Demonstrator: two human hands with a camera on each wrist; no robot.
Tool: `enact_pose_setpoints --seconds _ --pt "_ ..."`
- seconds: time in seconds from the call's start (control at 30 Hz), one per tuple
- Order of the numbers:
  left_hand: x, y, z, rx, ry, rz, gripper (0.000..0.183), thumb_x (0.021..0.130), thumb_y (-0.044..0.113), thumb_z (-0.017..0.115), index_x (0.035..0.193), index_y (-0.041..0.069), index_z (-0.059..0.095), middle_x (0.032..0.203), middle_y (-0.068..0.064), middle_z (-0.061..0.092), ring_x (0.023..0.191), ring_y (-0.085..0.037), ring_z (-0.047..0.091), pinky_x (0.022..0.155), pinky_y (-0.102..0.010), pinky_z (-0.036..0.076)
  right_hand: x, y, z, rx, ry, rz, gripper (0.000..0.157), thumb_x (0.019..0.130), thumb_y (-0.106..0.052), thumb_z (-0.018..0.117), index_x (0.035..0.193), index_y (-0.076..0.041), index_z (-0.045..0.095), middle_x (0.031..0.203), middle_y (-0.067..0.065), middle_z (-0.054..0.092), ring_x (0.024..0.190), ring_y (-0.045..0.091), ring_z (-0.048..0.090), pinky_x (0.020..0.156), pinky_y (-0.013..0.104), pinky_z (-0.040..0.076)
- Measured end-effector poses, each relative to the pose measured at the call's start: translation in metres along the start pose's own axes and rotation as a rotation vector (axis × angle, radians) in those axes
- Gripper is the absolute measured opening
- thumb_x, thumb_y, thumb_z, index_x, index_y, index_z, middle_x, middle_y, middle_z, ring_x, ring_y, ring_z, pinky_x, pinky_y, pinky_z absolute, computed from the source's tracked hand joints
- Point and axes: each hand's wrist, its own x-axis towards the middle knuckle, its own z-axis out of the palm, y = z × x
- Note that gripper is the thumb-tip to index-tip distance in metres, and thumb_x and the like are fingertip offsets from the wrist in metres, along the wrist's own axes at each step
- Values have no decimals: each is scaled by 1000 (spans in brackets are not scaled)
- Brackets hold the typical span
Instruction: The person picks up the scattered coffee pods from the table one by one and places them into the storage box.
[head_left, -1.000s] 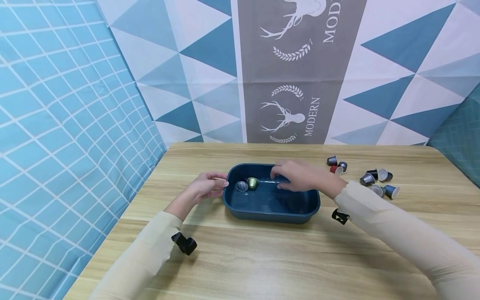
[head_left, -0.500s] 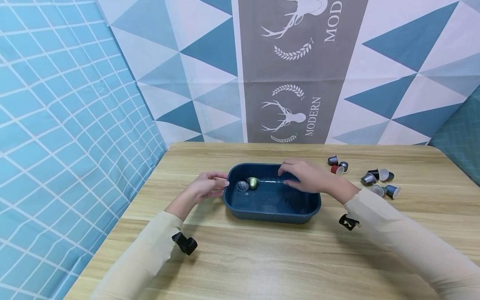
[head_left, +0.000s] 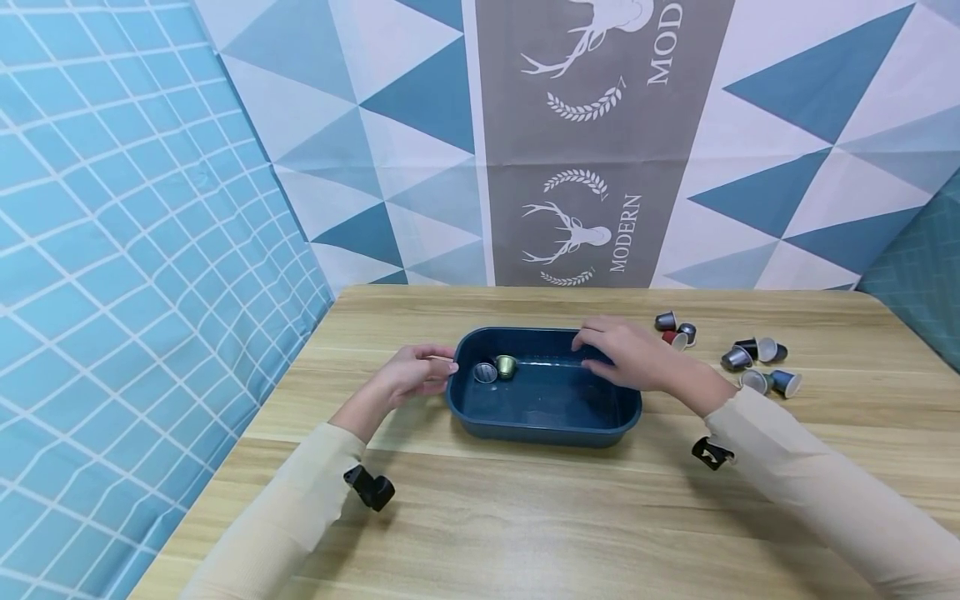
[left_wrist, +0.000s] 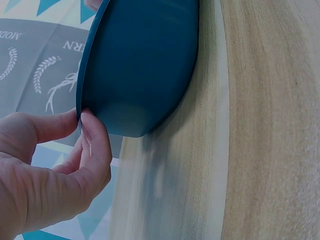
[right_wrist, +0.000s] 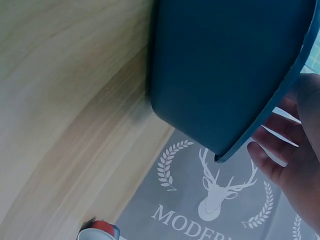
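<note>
A dark blue plastic basin (head_left: 540, 435) stands on the wooden table. Inside, near its left end, a gold-green coffee capsule (head_left: 506, 367) lies beside a dark one (head_left: 485, 372) with its lid facing up. My left hand (head_left: 416, 372) pinches the basin's left rim between thumb and fingers, which the left wrist view shows close up (left_wrist: 65, 165). Over the basin's right side hovers my right hand (head_left: 626, 354), its fingers loosely bent and apart. I see nothing held in it. In the right wrist view its fingers (right_wrist: 272, 142) are partly behind the basin's rim.
To the right of the basin, several coffee capsules lie on the table (head_left: 540, 517): a small group with a red capsule (head_left: 670, 337) towards the back, and a larger cluster with a blue capsule (head_left: 785, 383) further right. A patterned cloth wall (head_left: 420, 167) rises behind the table.
My right hand has moved rightward across the basin, from above its middle to its right end. My left hand stays at the left rim, and both capsules inside lie where they were.
</note>
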Motion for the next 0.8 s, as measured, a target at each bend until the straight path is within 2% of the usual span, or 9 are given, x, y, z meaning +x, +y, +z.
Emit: enact_pose_setpoints --seconds 0.3,0.8 --pt "0 0 0 -1 4 5 41 93 8 63 132 -1 53 90 4 63 80 -6 61 72 -18 55 -9 1 -7 -55 39 -14 24 83 -13 77 104 -6 69 102 6 68 96 22 66 86 40 56" --pt "0 0 -1 -4 -2 -2 42 94 8 62 133 -1 52 90 4 62 80 -6 61 72 -19 55 -28 9 -23 -83 116 -29 26 77 -8 82 99 -4 69 95 7 68 90 22 66 79 41 56"
